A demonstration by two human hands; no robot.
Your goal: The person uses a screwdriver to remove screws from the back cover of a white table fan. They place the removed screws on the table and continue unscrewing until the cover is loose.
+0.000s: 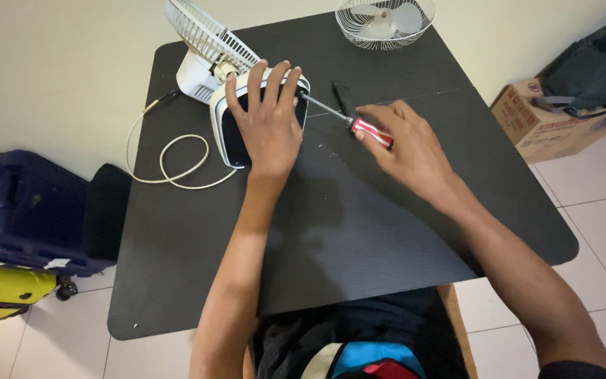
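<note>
The small white desk fan [236, 84] lies tipped over in the upper middle of the frame, on the far part of a black table [359, 210], with the dark underside of its base [236, 137] turned up and its rear wire grille [201, 31] pointing toward the top left. The left hand [269, 123] is pressed flat over the base, fingers spread and curled over its far edge, pinning it down rather than gripping anything. The right hand [405, 144], just right of centre, is closed around the red handle of a screwdriver [348, 119], whose metal shaft runs up-left so that its tip meets the right edge of the base beside the left fingertips; whether the tip sits in a screw head is too small to tell. By the look of it, the step in hand is working a screw at the base while the fan is held steady, and the next move would call for the tip to stay seated and in line with the screw, with firm downward pressure from the left hand. A small black piece [341, 95] lies just behind the shaft. The fan's white cord [170, 165] loops off to the left of the base, and the detached front grille with the blade [385, 21] in it rests at the top edge of the table
</note>
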